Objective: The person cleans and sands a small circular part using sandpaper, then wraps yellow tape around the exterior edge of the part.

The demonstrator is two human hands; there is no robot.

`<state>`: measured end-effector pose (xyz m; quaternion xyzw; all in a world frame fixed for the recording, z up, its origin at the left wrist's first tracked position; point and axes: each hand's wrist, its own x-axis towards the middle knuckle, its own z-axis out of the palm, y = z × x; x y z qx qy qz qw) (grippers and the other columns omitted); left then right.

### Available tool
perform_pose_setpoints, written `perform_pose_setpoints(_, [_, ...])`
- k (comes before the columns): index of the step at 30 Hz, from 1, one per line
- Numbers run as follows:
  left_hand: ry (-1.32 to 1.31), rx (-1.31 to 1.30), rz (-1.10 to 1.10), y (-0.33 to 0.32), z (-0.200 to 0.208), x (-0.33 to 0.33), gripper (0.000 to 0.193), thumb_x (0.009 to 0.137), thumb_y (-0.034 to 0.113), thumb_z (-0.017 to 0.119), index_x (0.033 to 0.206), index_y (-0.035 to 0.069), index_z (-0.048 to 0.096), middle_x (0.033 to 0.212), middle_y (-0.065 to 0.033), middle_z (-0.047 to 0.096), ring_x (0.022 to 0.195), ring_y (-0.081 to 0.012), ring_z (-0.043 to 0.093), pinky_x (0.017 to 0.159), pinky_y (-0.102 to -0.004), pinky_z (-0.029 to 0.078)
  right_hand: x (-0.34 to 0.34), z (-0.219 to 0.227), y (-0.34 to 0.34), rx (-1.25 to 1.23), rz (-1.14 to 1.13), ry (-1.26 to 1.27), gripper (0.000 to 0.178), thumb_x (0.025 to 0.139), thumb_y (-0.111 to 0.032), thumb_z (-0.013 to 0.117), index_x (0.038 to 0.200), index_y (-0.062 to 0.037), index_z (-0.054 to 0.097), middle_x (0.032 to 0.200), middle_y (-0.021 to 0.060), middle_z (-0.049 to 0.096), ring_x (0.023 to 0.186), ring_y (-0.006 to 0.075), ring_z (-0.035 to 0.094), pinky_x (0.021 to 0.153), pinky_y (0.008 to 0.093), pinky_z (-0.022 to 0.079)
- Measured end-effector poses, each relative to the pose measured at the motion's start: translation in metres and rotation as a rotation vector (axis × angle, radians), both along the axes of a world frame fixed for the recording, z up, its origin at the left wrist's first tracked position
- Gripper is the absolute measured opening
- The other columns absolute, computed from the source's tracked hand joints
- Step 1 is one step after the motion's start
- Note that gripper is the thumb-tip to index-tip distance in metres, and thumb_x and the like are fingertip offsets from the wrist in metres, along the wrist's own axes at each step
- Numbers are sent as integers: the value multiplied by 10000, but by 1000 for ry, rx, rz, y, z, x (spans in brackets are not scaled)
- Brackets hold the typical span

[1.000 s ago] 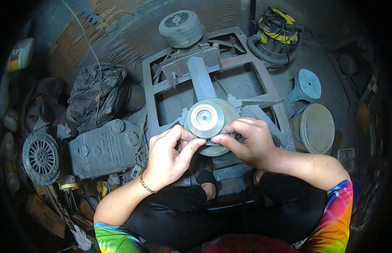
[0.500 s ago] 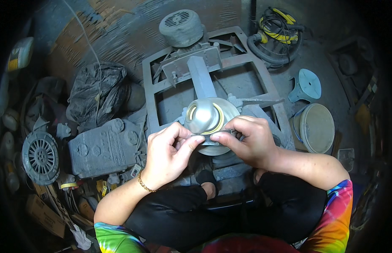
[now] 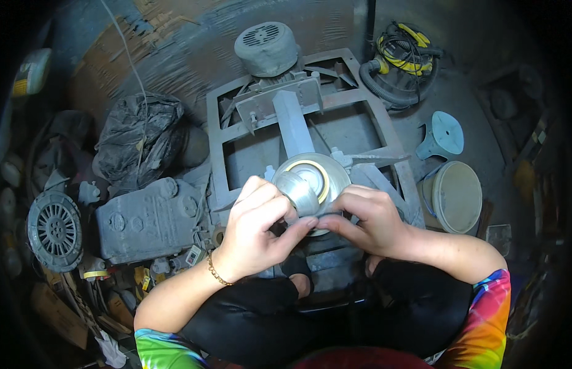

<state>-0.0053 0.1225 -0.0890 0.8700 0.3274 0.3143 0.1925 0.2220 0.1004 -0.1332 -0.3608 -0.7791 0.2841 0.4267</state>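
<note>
Straight ahead, a round silver disc point(image 3: 338, 176) with a pale yellow ring around its middle sits at the near end of a machine. A shiny, rounded metal piece point(image 3: 299, 192) is held against or just over its face; whether they touch, I cannot tell. My left hand point(image 3: 256, 222) is closed at the piece's near left edge, fingers curled and thumb stretched to the right. My right hand point(image 3: 371, 220) is closed at its near right side, its thumb tip meeting the left one. The thumbs and fingers hide the lower part of the piece.
Behind the disc stand a metal frame point(image 3: 377, 124) and a dusty motor point(image 3: 267, 49). Dark plastic wrapping point(image 3: 135, 138) and a grey cast housing point(image 3: 147, 221) lie left. On the right are a white bucket point(image 3: 462, 198), a pale blue stool point(image 3: 443, 135) and a yellow-black vacuum cleaner point(image 3: 404, 64).
The shiny metal piece has tilted and shifted nearer to me against the disc. My thumbs have moved slightly right and down, and the whole view has shifted a little.
</note>
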Motion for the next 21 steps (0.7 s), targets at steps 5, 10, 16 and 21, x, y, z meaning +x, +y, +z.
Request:
perform_pose_setpoints(5, [-144, -58, 170, -6, -2, 6, 344, 682, 106, 877, 802, 63, 558, 743, -62, 504, 695, -219, 490, 620, -319, 418, -4, 4, -3, -69, -47, 46, 220, 843, -196, 785, 893, -9, 681, 771, 135, 654, 680, 330, 645, 604, 392, 503])
perform_pose_setpoints(10, [-22, -22, 178, -2, 9, 5, 495, 666, 117, 894, 1067, 20, 620, 864, -64, 540, 745, -165, 507, 669, -288, 466, -4, 3, -3, -65, -48, 73, 216, 865, -205, 768, 929, -10, 700, 778, 140, 666, 680, 323, 658, 602, 377, 505])
perform_pose_setpoints(16, [17, -156, -38, 5, 31, -3, 683, 710, 192, 840, 1312, 3, 578, 1231, -221, 559, 1145, -374, 578, 975, -412, 486, 1, 13, -4, -294, 11, 152, 217, 910, -223, 720, 938, -9, 698, 739, 147, 659, 634, 261, 657, 598, 347, 496])
perform_pose_setpoints(21, [95, -107, -57, 11, 18, -9, 668, 775, 211, 770, 1364, -16, 553, 1383, -241, 532, 1235, -351, 561, 1011, -402, 459, -2, 12, -2, -387, -20, 202, 208, 938, -199, 685, 960, 9, 688, 707, 135, 654, 583, 191, 613, 586, 336, 475])
